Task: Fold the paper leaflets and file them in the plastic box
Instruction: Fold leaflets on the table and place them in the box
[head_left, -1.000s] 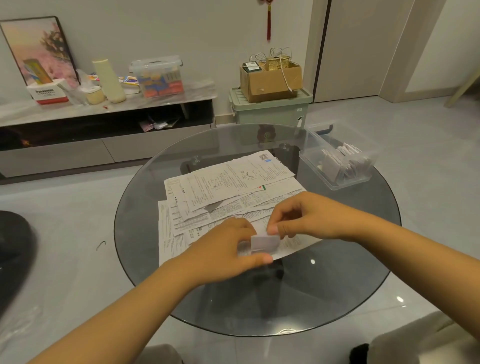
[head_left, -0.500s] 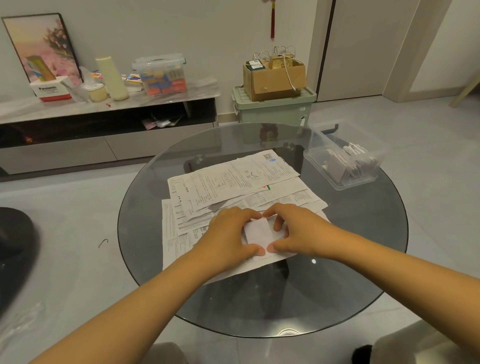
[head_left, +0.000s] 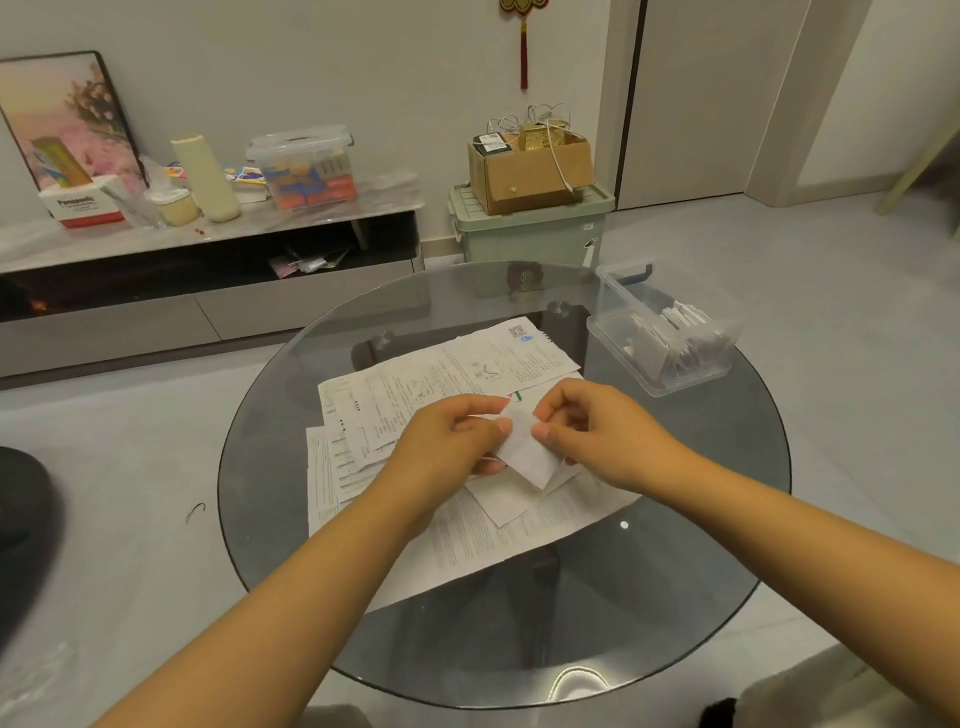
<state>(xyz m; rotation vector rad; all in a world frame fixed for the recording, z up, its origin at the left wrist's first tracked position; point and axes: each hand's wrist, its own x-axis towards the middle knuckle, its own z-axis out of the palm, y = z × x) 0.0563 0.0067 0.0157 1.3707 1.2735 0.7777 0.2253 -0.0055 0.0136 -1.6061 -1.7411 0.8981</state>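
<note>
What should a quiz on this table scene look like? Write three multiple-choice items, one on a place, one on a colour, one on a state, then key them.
1. Where on the round glass table does the clear plastic box stand?
A. far right edge
B. near left edge
C. centre, under the sheets

2. What colour is the lidded storage bin on the floor behind the table?
A. red
B. pale green
C. black

3. How is the small folded leaflet held?
A. lying flat, untouched
B. pinched by both hands
C. pinched by one hand only

Key: 1 A, the box sits at the far right rim. 2 B, its lid and walls are pale green. 3 B, the left hand and right hand both pinch it above the loose leaflets.
</note>
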